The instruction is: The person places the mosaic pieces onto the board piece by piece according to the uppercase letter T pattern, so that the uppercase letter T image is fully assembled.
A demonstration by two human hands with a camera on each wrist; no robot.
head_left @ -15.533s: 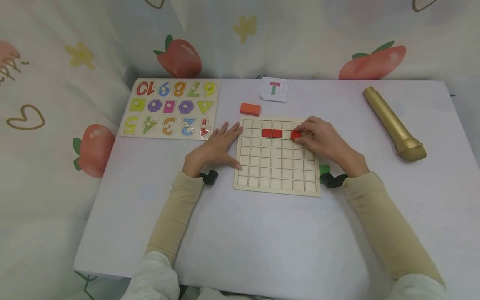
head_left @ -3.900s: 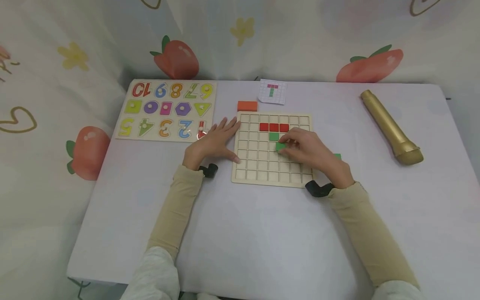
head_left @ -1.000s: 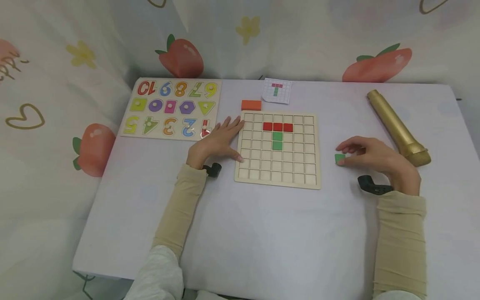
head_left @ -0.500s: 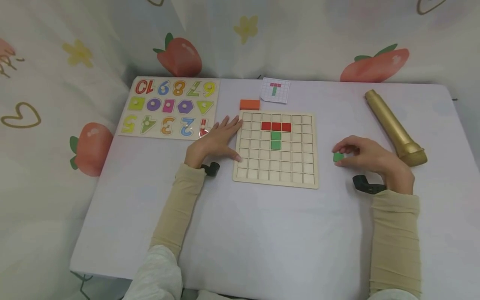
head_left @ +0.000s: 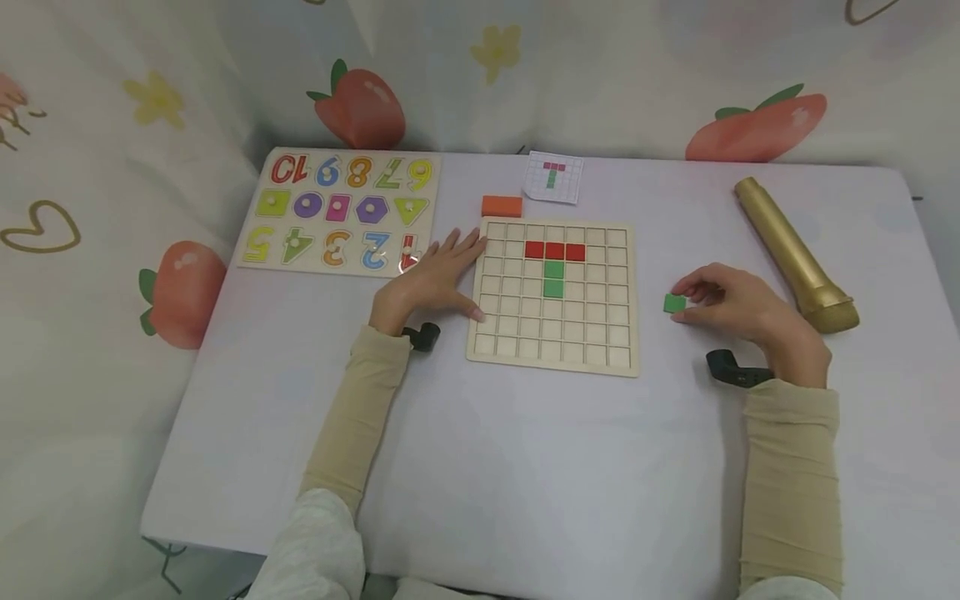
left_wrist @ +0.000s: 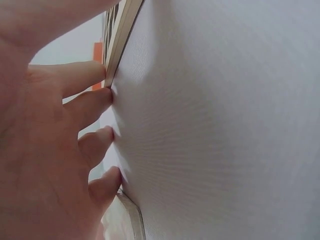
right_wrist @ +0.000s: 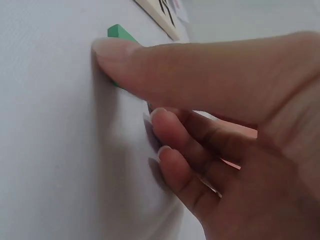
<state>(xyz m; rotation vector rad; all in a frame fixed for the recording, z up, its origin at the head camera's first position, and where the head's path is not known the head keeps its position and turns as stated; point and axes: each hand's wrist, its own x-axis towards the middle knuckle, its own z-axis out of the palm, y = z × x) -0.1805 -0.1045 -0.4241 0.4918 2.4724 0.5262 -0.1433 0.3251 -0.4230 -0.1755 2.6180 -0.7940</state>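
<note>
My left hand (head_left: 427, 287) lies with spread fingers at the left edge of a wooden grid board (head_left: 596, 321), thumb and fingertips against it. On the board, three red square tiles (head_left: 555, 250) form a row. Two green square tiles (head_left: 553, 279) run down from the middle red one. To the right of the board, my right hand (head_left: 738, 308) pinches another green square tile (head_left: 674, 303) between thumb and fingers, at the tabletop. In the right wrist view, the thumb covers much of that green tile (right_wrist: 118, 31).
An orange block (head_left: 502, 206) sits behind the board's back left corner. Behind it lies a paper card (head_left: 553, 177) with a red-and-green T on a grid. A number-and-shape puzzle board (head_left: 298, 223) is at back left, a gold microphone (head_left: 795, 254) at right.
Since the oldest frame, the third red tile has joined the row and two green tiles have been set below it. The right hand moved from the board to the green tile at right.
</note>
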